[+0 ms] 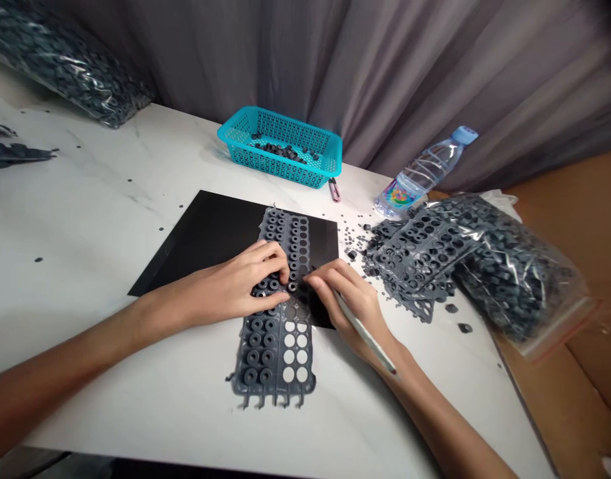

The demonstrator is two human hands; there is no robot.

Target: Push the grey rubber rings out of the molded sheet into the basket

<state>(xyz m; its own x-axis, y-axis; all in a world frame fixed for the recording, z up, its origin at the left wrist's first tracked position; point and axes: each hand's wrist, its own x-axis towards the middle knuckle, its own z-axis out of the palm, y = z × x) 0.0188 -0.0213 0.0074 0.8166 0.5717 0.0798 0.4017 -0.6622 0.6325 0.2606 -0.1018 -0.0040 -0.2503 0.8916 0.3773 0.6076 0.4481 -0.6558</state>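
Observation:
A long dark grey rubber sheet [278,352] with rows of moulded rings lies partly on a black mat [225,226]. Rings fill its left half. Much of the right half shows punched-through holes. My left hand [250,276] rests across the sheet, fingers curled, with thumb and index close around a single rubber ring [292,287]. On the other side, my right hand [350,303] is closed around a slim white pen-like tool [363,332]. The tool slants back over the wrist; its working tip is hidden by the fingers near the ring.
Behind the mat stands a turquoise basket [285,169] with loose dark parts, beside a small pink cutter [334,189]. To the right are a water bottle [425,169], stacked rubber sheets [415,246], and a filled plastic bag [520,279]. Another full bag [86,73] lies back left.

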